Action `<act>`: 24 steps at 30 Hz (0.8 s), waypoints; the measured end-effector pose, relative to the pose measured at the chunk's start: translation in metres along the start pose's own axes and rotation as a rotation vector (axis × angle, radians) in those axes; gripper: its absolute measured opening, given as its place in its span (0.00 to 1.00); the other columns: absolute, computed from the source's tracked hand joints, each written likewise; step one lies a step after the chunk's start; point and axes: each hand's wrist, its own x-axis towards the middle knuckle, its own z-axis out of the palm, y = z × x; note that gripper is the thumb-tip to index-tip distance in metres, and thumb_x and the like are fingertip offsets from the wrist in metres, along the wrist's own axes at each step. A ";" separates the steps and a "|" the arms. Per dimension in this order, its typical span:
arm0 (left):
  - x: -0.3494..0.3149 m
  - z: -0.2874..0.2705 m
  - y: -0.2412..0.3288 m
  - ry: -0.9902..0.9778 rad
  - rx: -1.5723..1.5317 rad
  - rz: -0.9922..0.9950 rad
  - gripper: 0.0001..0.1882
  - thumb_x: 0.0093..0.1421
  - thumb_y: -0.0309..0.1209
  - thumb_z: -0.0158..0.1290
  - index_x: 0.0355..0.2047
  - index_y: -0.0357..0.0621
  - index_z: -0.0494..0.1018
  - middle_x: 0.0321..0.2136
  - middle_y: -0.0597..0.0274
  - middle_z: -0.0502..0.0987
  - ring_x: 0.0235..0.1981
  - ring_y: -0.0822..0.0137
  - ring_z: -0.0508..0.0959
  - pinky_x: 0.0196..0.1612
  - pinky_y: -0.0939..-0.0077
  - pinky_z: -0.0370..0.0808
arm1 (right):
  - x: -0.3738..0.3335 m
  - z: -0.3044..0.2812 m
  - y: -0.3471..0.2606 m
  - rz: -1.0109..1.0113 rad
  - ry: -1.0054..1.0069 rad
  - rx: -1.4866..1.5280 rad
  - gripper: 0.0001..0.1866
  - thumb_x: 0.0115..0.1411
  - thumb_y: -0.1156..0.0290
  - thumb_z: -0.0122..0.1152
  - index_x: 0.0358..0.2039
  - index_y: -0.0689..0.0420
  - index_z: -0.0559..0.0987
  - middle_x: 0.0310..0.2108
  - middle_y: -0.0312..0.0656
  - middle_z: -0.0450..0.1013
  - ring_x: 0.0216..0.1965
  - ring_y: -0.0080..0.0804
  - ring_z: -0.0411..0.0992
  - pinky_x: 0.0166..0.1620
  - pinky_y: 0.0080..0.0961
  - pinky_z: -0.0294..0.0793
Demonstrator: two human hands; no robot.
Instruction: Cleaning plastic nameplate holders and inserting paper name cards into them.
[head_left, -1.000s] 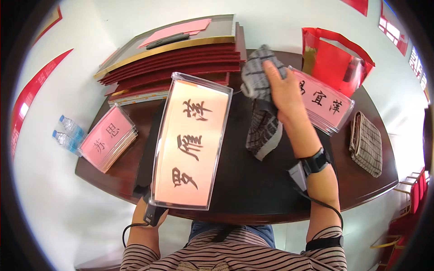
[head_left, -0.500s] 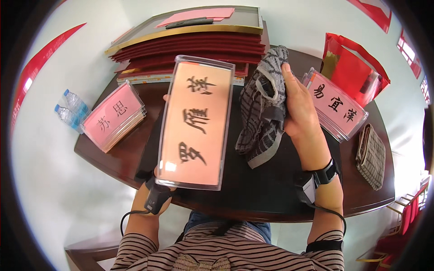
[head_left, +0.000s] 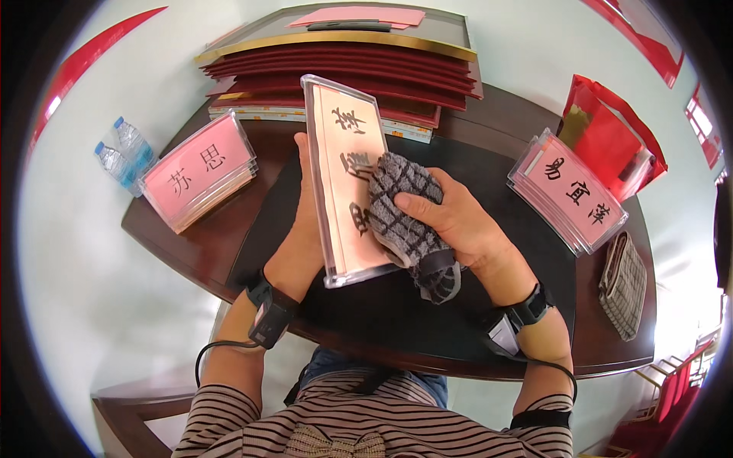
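White walls (head_left: 80, 259) are enclosing a dark brown tabletop (head_left: 504, 122), where a person in a striped top (head_left: 412, 431) is working over a black mat (head_left: 519, 320). A clear-cased name sign (head_left: 328, 160) with a pale pink card is tilting above the mat, raised in front of the wearer. The left hand (head_left: 307, 217) is holding it from its left side and behind, most of the fingers hidden from where I am standing. The right hand (head_left: 473, 225) is gripping a bunched grey-and-black checked cloth (head_left: 405, 202), thumb on top, and the cloth is covering the sign's lower right part. Black devices (head_left: 273, 320) are sitting strapped at both wrists.

Farther out, a stack of pink signs (head_left: 200, 164) is leaning to the left, just beside two blue-capped bottles (head_left: 113, 164). Another pink stack (head_left: 573, 191) is lying to the right, with a red bag (head_left: 607, 145) standing behind it and a folded checked cloth (head_left: 624, 286) resting nearer the edge. At the back, dark red folders (head_left: 336, 69) are supporting a gold-edged board (head_left: 443, 34), on which pink sheets (head_left: 359, 14) and black pens (head_left: 347, 27) are lying. Red chairs (head_left: 672, 389) are standing at far right.
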 end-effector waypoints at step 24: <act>0.018 -0.028 0.012 -0.113 0.130 0.339 0.16 0.58 0.29 0.46 0.47 0.39 0.62 0.43 0.60 0.69 0.44 0.65 0.70 0.49 0.68 0.67 | -0.014 -0.055 -0.058 -0.532 0.476 -0.165 0.19 0.53 0.69 0.58 0.42 0.66 0.67 0.34 0.41 0.71 0.32 0.23 0.70 0.37 0.19 0.69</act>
